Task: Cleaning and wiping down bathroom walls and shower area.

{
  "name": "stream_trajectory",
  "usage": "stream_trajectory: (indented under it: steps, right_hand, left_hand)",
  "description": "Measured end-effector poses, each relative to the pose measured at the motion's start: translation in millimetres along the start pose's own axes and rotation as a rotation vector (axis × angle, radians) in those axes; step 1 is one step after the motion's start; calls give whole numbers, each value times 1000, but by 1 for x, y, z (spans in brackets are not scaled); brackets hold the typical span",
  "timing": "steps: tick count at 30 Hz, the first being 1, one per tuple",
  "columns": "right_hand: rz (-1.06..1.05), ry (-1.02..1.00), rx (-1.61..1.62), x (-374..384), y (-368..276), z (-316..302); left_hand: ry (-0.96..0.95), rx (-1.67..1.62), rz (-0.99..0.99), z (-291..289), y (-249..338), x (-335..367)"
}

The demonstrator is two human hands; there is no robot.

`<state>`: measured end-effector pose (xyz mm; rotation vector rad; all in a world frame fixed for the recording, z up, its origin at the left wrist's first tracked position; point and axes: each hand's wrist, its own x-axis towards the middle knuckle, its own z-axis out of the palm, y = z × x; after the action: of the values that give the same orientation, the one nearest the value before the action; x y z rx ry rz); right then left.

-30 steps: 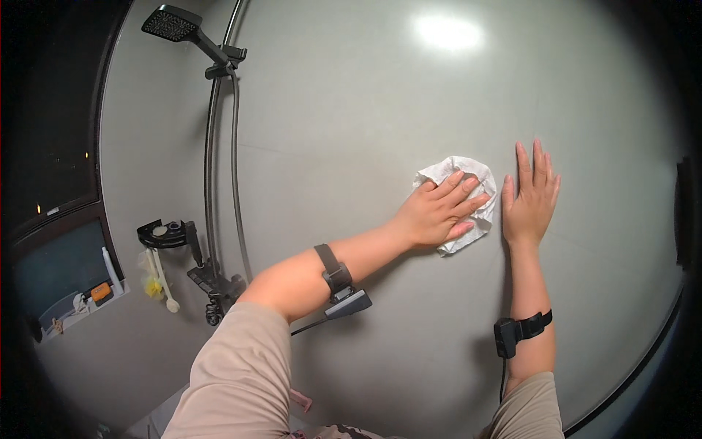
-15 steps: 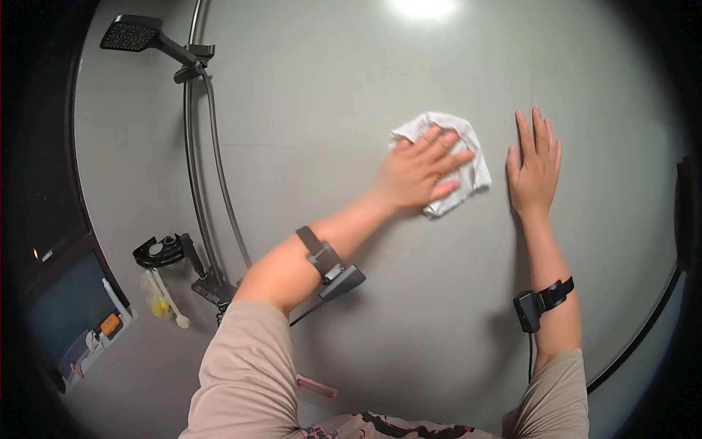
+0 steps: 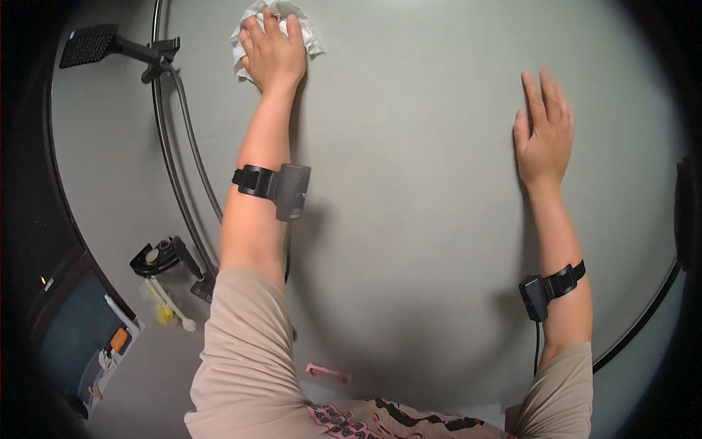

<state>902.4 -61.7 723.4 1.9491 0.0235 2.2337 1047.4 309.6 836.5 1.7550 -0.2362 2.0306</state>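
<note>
High on the grey wall, my left hand presses a crumpled white cloth against the surface. Its fingers are spread over the cloth, which shows around them and beside the thumb. My right hand is at the right, laid on the bare wall with fingers stretched and holding nothing; its fingertips are slightly blurred. Each forearm carries a strapped-on black device, one on the left arm and one on the right arm, with a cable hanging down.
Left of my left arm, a black shower head sits on a curved rail with a hose. Lower are a black wall fixture and a ledge with small items. A pink bar lies low, near my body.
My left hand has swept the cloth up and to the left across the wall, and that arm is now straighter. My right hand has shifted slightly upward in view. The view itself has moved a little.
</note>
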Motion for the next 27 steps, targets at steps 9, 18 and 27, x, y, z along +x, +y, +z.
stream_trajectory:
  steps: [9, 18, 27]
  right_hand:
    - [61, -50, 34, 1, -6, -6]
    - [43, -84, 27, -1, 0, -12]
    - [55, -85, 23, -7, -9, -7]
  left_hand:
    - [67, -40, 432, 28, 169, 14]
    - [-286, -237, 756, -6, 132, -7]
    - [-47, 193, -174, 2, -100, 112]
